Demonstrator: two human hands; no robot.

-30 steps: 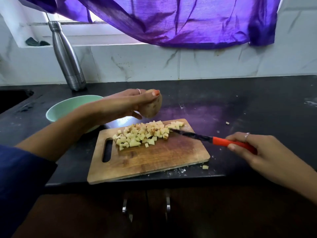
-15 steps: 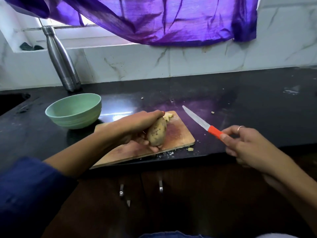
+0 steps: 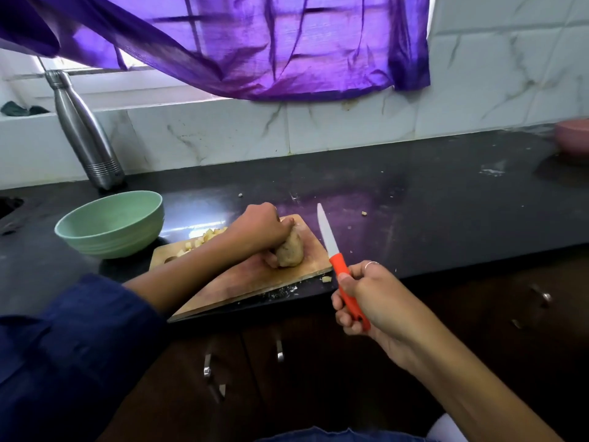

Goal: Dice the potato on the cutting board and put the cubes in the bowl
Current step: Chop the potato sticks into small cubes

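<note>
Potato [image 3: 289, 254] sits on the cutting board [image 3: 245, 282], your left hand [image 3: 258, 229] curled over it. Cubes [image 3: 204, 240] lie behind your wrist, near the green bowl [image 3: 110, 226]. Your right hand [image 3: 366, 298] grips the knife [image 3: 338, 266], blade raised beside the board.

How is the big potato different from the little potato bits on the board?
The whole potato is one big brown-skinned lump, gripped by the left hand; the potato cubes are many small, pale yellow pieces that lie loose, mostly behind that arm. The potato sits near the board's right end, the cubes farther left. Both rest on the wooden cutting board.
</note>
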